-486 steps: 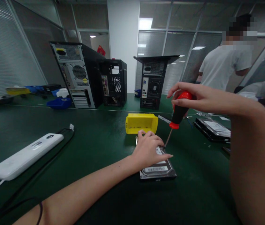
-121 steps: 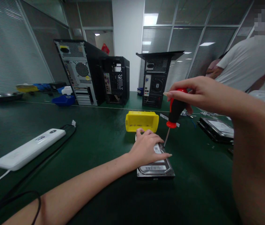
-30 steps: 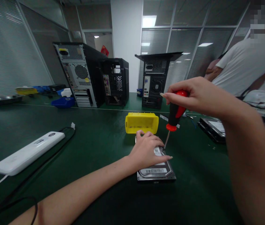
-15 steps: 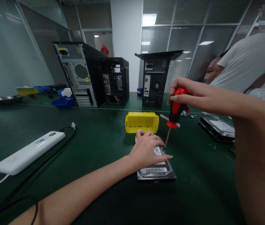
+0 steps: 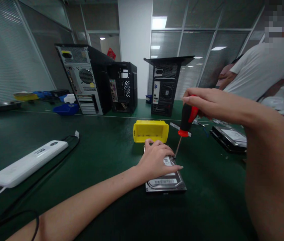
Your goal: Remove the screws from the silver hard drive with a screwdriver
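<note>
A silver hard drive (image 5: 165, 184) lies flat on the green table, label side up. Across its upper part rests my left hand (image 5: 155, 159), gripping it with the fingers over the far side and the thumb stretched toward the right edge. My right hand (image 5: 202, 102) is closed round the red and black handle of a screwdriver (image 5: 188, 117). The shaft slants down to the drive's right edge, its tip beside my left fingers. Just beyond the drive sits a yellow bin (image 5: 150, 131) with small dark bits inside.
Three computer cases (image 5: 98, 77) stand at the back. A white power strip (image 5: 28, 164) with cables lies on the left, near a blue bin (image 5: 66, 109). On the right is another hard drive (image 5: 229, 138). A person in a white shirt (image 5: 260, 65) is at the right.
The fingers of my right hand have shifted on the screwdriver handle, which has turned to show more black. My left hand keeps its place on the drive. The view has moved slightly.
</note>
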A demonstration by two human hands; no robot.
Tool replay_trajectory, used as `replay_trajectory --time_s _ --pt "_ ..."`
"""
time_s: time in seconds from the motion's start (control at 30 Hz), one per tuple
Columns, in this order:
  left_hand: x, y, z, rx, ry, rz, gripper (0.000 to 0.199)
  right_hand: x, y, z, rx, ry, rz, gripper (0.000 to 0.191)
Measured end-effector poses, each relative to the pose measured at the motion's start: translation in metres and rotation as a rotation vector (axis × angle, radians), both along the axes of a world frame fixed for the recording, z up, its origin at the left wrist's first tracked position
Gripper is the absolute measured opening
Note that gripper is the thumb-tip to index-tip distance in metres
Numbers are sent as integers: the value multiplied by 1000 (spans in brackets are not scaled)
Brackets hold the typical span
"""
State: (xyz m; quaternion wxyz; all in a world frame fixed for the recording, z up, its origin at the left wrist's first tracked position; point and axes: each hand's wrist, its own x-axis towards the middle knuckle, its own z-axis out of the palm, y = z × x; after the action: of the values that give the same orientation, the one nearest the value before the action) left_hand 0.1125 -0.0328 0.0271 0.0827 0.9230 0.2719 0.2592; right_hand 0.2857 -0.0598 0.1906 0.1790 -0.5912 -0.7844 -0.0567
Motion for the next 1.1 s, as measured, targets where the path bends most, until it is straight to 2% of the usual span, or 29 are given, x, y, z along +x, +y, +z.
replay_trajectory --time_s 0.2,0.4,0.6,0.7,0.8,0.9,1.0,1.1 --pt "0 0 0 -5 -11 -1 42 0 -2 1 -2 -8 90 38" --pt "0 -1 0 -5 1 0 42 -9 -5 2 82 -42 -6 51" --pt "0 -1 0 -9 -4 -3 42 -14 -1 0 157 -80 68 40" --pt "0 -1 0 1 0 -2 42 -14 -1 -1 174 -124 42 43" --pt "0 0 0 9 21 12 43 -9 -3 0 134 -102 8 46" --pt "1 0 0 8 41 16 45 -4 -4 1 63 -52 3 40" --pt "1 0 0 6 40 18 45 -1 -4 2 38 -34 44 38" --pt "1 -1 0 2 19 11 43 -1 -3 1 48 -28 78 44"
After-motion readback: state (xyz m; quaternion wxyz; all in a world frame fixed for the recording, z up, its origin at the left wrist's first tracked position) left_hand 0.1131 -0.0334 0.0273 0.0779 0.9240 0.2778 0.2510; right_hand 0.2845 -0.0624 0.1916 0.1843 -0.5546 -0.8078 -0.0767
